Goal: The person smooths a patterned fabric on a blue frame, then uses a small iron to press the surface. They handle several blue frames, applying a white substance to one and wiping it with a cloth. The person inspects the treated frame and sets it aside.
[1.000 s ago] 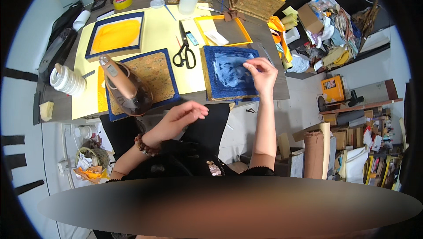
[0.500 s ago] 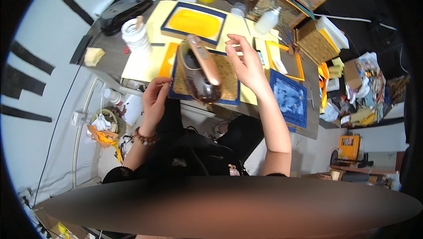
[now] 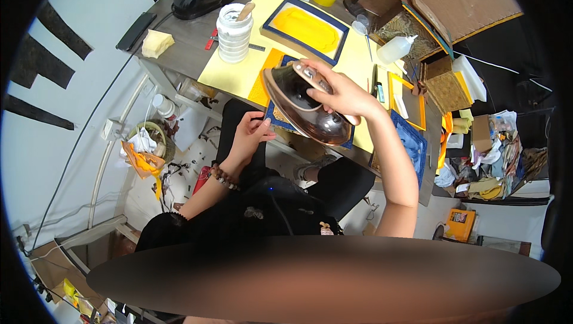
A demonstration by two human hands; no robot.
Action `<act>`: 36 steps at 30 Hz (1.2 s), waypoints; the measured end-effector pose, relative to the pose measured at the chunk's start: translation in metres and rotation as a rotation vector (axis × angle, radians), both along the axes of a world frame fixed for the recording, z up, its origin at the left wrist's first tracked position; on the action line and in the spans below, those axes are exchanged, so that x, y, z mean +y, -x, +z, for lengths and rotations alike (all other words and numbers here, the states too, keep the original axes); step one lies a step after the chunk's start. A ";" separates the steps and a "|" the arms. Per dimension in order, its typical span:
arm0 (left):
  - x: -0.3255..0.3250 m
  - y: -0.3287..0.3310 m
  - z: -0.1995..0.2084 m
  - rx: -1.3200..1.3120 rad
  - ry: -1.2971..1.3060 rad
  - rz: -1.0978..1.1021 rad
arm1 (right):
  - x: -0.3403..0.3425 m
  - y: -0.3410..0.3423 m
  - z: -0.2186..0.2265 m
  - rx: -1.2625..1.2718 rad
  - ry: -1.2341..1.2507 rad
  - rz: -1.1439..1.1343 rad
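Note:
My right hand [image 3: 346,92] is wrapped round the handle of a brown, glossy clothes iron [image 3: 307,124] with a pinkish-gold top. The iron is tilted above a blue-edged board with a speckled tan surface and hides most of it. Only the board's blue edge [image 3: 280,122] shows beside the iron. My left hand [image 3: 250,136] is at the board's near left corner, fingers loosely bent and apart, fingertips at the edge; whether they touch it I cannot tell. An orange-yellow sheet [image 3: 260,90] shows left of the iron.
Farther back lies a blue-framed tray [image 3: 342,42] with a yellow panel. A white jar [image 3: 233,43] with a wooden stick stands left, near a pale yellow block [image 3: 157,44]. To the right are a squeeze bottle [image 3: 395,50], a yellow frame [image 3: 422,108] and a blue board [image 3: 412,139].
My right hand has come down onto the iron's handle and gripped it. The iron has turned and tilted. My left hand stays by the board's corner; the whole view has shifted.

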State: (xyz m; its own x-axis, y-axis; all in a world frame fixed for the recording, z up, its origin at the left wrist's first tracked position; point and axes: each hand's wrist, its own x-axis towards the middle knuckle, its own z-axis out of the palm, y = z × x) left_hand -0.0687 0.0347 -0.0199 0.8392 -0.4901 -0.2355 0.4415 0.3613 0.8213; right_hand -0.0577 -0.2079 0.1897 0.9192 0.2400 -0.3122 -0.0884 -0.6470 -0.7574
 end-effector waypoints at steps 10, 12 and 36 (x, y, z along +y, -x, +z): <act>-0.001 0.012 -0.017 0.101 0.337 0.102 | 0.014 0.009 -0.008 -0.392 0.276 0.248; -0.002 0.012 -0.019 0.093 0.330 0.109 | 0.014 0.010 -0.007 -0.421 0.290 0.262; -0.013 0.015 -0.021 -0.047 0.181 0.221 | 0.011 0.017 -0.002 -0.420 0.458 0.208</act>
State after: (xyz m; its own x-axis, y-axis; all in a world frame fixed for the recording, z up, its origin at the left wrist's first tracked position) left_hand -0.0841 0.0221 -0.0405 0.9382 -0.3247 -0.1197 0.2991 0.5870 0.7523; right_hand -0.0743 -0.1972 0.1877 0.9340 0.3539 -0.0494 0.3167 -0.8839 -0.3442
